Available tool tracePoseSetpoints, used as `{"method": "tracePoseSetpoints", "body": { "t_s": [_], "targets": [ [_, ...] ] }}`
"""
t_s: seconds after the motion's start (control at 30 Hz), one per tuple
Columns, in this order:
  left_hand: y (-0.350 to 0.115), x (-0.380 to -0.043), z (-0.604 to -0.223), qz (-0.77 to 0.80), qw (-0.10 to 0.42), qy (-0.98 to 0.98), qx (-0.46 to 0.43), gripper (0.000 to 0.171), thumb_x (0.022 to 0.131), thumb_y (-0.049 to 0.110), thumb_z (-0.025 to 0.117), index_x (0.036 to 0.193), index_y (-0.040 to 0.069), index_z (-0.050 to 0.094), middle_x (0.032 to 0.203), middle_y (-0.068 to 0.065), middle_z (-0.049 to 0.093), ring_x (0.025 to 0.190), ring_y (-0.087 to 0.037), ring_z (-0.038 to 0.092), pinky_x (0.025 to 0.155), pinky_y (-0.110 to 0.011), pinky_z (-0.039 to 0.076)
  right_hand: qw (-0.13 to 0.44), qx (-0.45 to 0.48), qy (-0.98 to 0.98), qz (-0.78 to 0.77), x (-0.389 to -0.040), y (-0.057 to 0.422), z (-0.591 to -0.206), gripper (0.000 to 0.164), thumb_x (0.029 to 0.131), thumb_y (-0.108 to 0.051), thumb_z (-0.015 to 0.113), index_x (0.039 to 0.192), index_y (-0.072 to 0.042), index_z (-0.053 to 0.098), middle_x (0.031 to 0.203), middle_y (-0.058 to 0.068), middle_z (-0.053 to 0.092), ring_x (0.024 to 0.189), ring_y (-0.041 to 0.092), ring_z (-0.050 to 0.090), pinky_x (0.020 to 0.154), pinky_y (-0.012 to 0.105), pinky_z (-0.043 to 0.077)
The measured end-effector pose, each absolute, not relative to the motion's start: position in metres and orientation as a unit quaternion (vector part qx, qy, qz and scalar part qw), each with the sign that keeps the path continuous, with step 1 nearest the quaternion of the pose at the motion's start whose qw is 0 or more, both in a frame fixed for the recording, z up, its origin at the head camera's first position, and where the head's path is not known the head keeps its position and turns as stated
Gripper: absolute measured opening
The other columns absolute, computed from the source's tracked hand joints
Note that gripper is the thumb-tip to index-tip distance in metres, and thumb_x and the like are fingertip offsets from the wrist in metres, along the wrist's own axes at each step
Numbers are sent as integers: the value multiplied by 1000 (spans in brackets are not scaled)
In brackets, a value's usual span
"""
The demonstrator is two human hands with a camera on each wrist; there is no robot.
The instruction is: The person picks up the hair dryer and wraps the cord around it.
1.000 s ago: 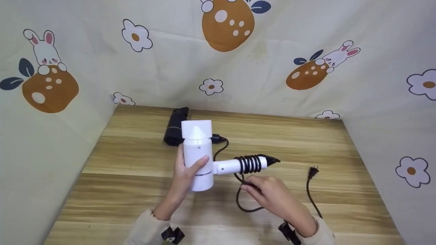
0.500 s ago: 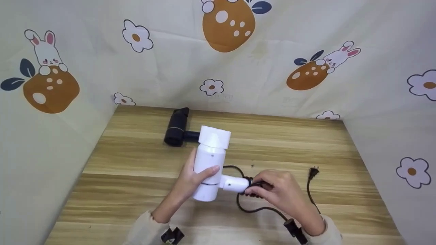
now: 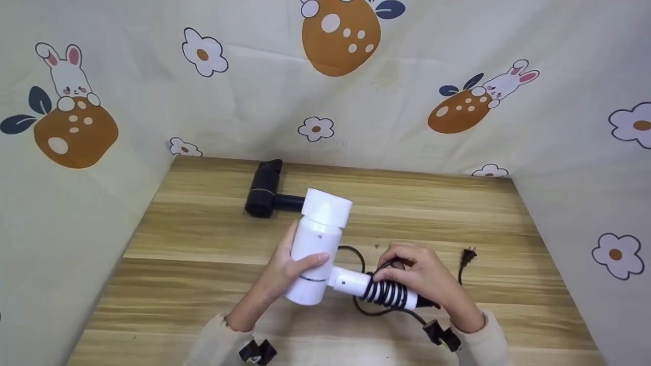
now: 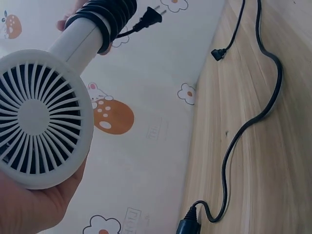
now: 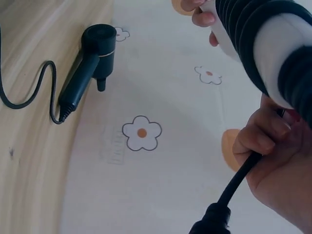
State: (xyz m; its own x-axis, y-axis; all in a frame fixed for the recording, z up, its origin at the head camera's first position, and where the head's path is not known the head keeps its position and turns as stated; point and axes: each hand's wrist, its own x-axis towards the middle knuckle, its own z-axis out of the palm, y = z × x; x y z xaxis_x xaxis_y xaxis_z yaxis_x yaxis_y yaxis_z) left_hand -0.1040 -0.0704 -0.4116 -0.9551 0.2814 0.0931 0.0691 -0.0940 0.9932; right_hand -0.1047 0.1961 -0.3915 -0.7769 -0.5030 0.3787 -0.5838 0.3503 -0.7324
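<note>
A white hair dryer (image 3: 316, 244) is held off the table, tilted, its handle pointing right and toward me. My left hand (image 3: 283, 264) grips its barrel, thumb across the front. Black cord (image 3: 387, 294) is wound in several turns round the handle. Above those turns, my right hand (image 3: 422, 272) pinches the cord between thumb and fingers. A two-pin plug (image 4: 148, 19) sticks out near the coiled handle in the left wrist view. In the right wrist view, cord runs from my curled fingers (image 5: 261, 131) to the black plug body (image 5: 214, 219).
Behind the white dryer, a black hair dryer (image 3: 262, 190) lies on the wooden table (image 3: 178, 229), its handle partly covered. Its loose cord (image 4: 234, 146) snakes forward, and a plug (image 3: 468, 255) lies at the right. Patterned cloth (image 3: 254, 101) encloses the back and sides.
The white dryer has shifted right and toward me, its handle end dipping. With the cord, my right hand has passed from below the handle to above it.
</note>
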Motion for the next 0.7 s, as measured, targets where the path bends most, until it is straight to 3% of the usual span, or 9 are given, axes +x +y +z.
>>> {"method": "tracePoseSetpoints", "body": {
  "t_s": [0.2,0.33,0.57,0.7],
  "targets": [
    [-72,-102,-411,747,85,646,131,73,78,19,67,138,1,29,103,-13,57,90,-22,58,79,-40,50,-11,310,-777,547,-116,201,-401,7,79,-3,69,86,-1,67,80,9,67,73,3,61,64,20,53],
    [-72,-101,-410,760,82,633,124,75,78,20,66,139,1,27,102,-12,56,91,-22,57,80,-38,49,-5,312,-786,534,-119,200,-408,8,84,-2,63,90,-1,67,86,7,68,80,4,62,71,21,53],
    [-70,-99,-410,784,70,607,107,70,76,18,64,134,-2,30,100,-7,57,90,-21,57,81,-39,48,0,365,-768,526,-121,195,-412,14,87,7,53,93,4,65,79,15,64,67,-1,53,58,20,49],
    [-68,-100,-409,800,48,589,104,61,75,15,61,127,-2,34,99,-6,58,88,-20,58,79,-38,49,-12,385,-755,530,-117,190,-413,16,85,11,51,96,7,62,84,17,64,77,4,59,70,22,52]
  ]
}}
